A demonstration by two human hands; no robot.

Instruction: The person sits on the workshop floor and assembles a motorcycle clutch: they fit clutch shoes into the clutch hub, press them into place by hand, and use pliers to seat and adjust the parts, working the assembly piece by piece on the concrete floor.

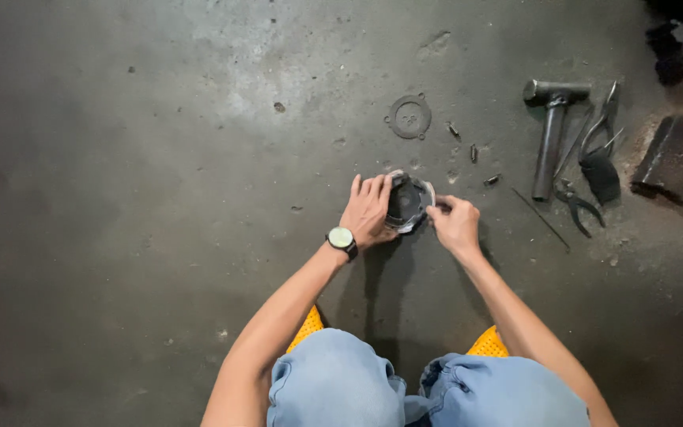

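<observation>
While the left hand [369, 209] wraps its fingers around the round dark metal part [406, 203] to steady it on the concrete floor [160, 158], the right hand [456, 224] pinches at its rim, with loose screws [473, 152], a ring plate [409, 116], hammer [551, 134] and pliers [579, 202] within reach.

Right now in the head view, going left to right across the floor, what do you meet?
Wristwatch → left hand → round dark part held in both hands → right hand → hammer → pliers → dark block at the right edge. The flat ring lies farther off, above the held part.
</observation>
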